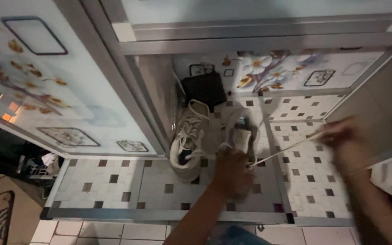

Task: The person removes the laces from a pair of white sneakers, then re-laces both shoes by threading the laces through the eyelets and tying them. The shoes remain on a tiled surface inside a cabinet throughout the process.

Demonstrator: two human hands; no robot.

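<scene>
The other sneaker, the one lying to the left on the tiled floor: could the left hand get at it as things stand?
Probably yes. The left hand grips the right-side sneaker, and the other sneaker lies just beside it with nothing between them. It would need to let go first, since the right hand is pulling a lace taut.

A single head-worn camera looked almost straight down from standing height onto a tiled floor (114, 181), facing a doorway with metal frames (259, 43). Both forearms reached in from the lower edge, fairly close to the lens. No second view overlapped it.
</scene>
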